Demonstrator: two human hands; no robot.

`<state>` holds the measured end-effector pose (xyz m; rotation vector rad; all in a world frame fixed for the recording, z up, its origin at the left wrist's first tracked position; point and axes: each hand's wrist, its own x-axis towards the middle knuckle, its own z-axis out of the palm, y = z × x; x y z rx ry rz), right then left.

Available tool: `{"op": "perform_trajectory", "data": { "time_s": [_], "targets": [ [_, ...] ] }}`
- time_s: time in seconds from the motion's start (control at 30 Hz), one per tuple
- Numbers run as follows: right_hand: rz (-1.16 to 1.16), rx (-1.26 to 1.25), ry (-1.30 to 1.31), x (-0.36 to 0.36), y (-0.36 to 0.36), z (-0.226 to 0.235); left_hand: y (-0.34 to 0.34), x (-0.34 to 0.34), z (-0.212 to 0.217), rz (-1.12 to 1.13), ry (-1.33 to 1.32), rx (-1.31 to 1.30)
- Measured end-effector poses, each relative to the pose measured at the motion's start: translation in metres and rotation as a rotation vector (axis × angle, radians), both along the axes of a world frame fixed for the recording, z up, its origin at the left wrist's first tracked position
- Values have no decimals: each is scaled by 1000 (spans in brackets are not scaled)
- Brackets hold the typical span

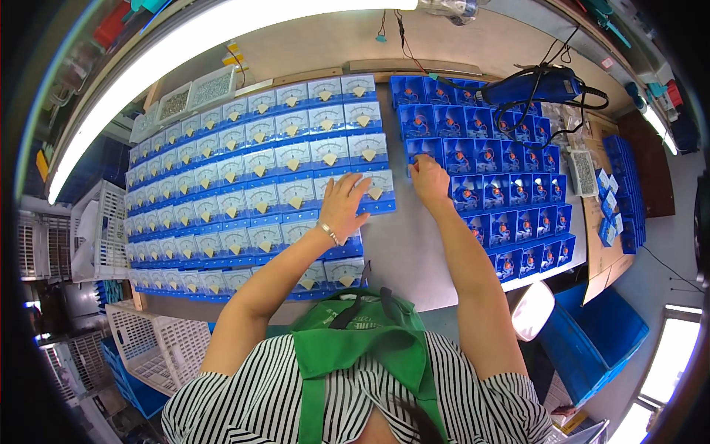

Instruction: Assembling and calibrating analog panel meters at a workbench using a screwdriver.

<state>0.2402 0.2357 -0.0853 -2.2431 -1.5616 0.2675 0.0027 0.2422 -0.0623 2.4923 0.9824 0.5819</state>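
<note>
Rows of analog panel meters (260, 203) with clear fronts, pale yellow pointed pieces and blue bases cover the left of the table. My left hand (342, 209) lies over the meters at the right end of a middle row, fingers spread, partly hiding the ones beneath. To the right stand rows of open blue cases (488, 155) with orange parts and wires inside. My right hand (432, 181) reaches to the left edge of these rows. Its fingers are closed together at a blue case (421, 148); whatever they hold is hidden.
A dark blue corded power tool (534, 87) hangs above the far cases. Trays of small parts (213, 87) stand at the back left, with another small-parts tray (583, 173) at the right. White crates (151, 344) and a blue bin (595, 337) are beside the table.
</note>
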Motion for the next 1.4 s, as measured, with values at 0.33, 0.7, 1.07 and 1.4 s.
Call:
{"op": "perform_trajectory", "data": {
  "time_s": [0.33, 0.7, 1.07, 1.4],
  "targets": [
    [-121, 142, 638, -32, -155, 30, 24, 19, 6, -48, 62, -85],
    [-74, 199, 1811, -103, -183, 73, -49, -19, 103, -291, -400, -644],
    [-107, 210, 1881, -104, -189, 73, -57, -27, 109, -337, -399, -612],
    [-83, 367, 1895, -111, -184, 69, -55, -22, 102, -303, -504, -804]
  ]
}}
